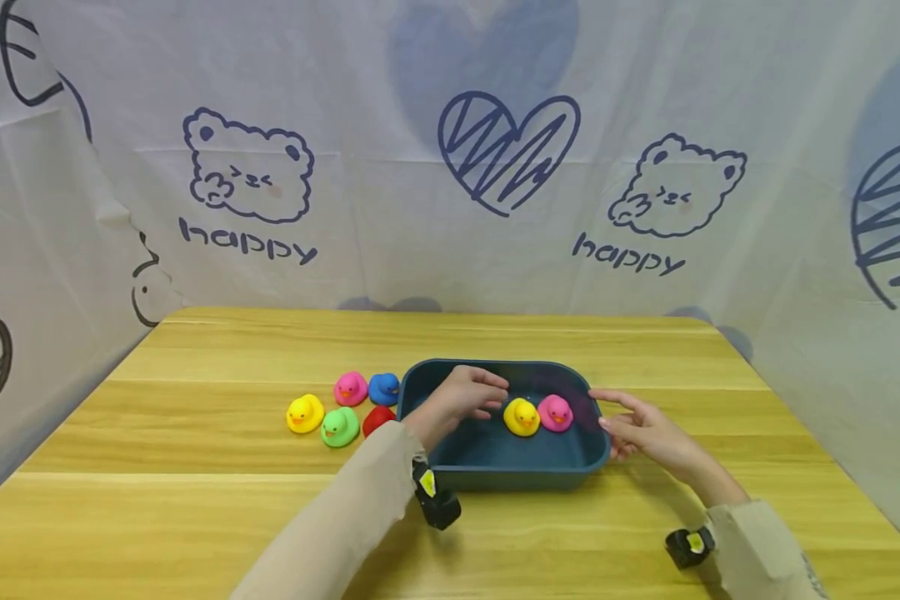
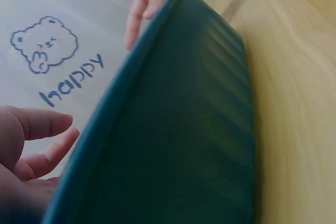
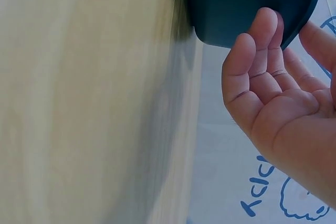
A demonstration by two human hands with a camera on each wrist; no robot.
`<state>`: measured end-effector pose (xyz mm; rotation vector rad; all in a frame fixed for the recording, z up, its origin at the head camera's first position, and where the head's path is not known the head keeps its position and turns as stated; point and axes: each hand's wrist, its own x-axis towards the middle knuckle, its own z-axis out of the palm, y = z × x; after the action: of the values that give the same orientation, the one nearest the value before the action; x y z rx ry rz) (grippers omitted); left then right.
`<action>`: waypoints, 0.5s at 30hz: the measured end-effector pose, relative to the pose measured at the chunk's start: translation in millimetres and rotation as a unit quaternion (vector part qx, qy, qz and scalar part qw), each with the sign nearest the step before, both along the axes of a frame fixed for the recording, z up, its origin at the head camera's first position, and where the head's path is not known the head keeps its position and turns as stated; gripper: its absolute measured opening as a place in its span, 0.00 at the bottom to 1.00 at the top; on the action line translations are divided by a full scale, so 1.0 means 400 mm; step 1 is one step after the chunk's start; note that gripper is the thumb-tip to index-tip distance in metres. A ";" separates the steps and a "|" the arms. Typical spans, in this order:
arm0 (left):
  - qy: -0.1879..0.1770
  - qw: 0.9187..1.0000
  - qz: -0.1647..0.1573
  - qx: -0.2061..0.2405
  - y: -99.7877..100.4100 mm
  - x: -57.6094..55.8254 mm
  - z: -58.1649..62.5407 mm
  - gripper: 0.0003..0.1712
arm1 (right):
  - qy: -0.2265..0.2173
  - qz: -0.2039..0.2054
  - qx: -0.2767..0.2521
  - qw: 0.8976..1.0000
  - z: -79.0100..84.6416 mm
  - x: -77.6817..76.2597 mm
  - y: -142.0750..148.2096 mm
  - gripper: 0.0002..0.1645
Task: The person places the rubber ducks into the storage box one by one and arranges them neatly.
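Note:
A dark teal rectangular bin [image 1: 510, 479] stands on the table, with a yellow rubber duck [image 1: 522, 417] and a pink rubber duck [image 1: 556, 413] inside. My left hand [image 1: 461, 398] reaches over its left part, fingers loosely bent and pointing toward the yellow duck with a gap between. In the left wrist view the left thumb and fingers [image 2: 44, 124] show beyond the bin's rim, holding nothing. At the bin's right end is my right hand [image 1: 645, 433], its fingertips right at the rim and outer wall. The right wrist view shows those fingers [image 3: 262, 30] loosely bent against the wall.
Left of the bin lie several more rubber ducks: yellow [image 1: 304, 414], green [image 1: 340, 427], pink [image 1: 351, 388], blue [image 1: 384, 389] and red [image 1: 377, 418], the red one partly hidden by the left arm. A printed cloth [image 1: 390, 250] hangs behind the wooden table [image 1: 157, 517].

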<state>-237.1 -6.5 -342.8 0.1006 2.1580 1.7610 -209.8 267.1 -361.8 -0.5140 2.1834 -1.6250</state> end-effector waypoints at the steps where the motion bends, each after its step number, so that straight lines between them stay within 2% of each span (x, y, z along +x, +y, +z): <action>1: 0.005 1.000 -0.007 0.003 -0.005 0.004 0.006 0.15 | 0.000 0.000 -0.001 1.000 0.000 0.000 0.000 0.34; 7: 0.044 0.997 -0.057 -0.005 -0.032 0.014 0.026 0.16 | 0.002 0.002 -0.006 1.000 -0.003 0.002 0.001 0.34; 15: 0.111 0.988 -0.099 -0.032 -0.058 0.030 0.019 0.11 | 0.004 -0.002 -0.004 1.000 -0.010 0.004 -0.002 0.34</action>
<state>-225.2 -29.7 -335.2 0.4981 2.2650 1.6329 -208.1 266.2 -365.8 -0.5215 2.1854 -1.6380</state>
